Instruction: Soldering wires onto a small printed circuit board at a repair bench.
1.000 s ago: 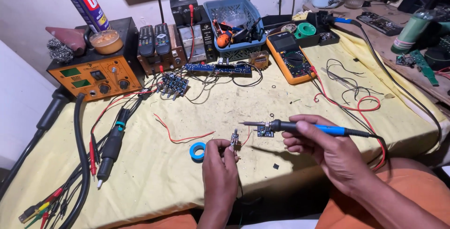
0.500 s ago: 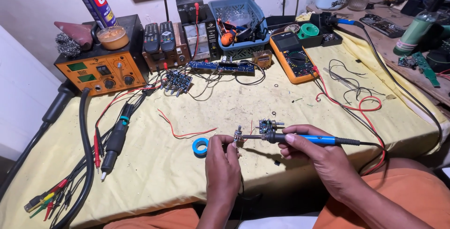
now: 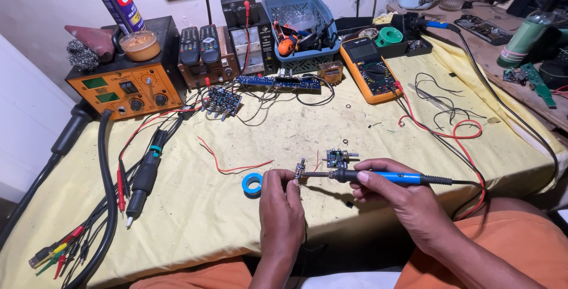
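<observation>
Two hands at the near edge of yellow cloth [image 3: 195, 206]. Left hand [image 3: 282, 197] pinched on small component [image 3: 300, 172]; right hand [image 3: 396, 191] wrapped round blue-handled soldering iron [image 3: 378, 176], tip touching component. Blue tape roll [image 3: 252, 183] just left; small circuit board [image 3: 337, 158] just behind.

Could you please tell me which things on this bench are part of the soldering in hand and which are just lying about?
In use:
soldering iron in right hand
small component pinched in left hand

Lying about:
small circuit board
blue tape roll
yellow multimeter
two remotes
orange bench station
blue basket
</observation>
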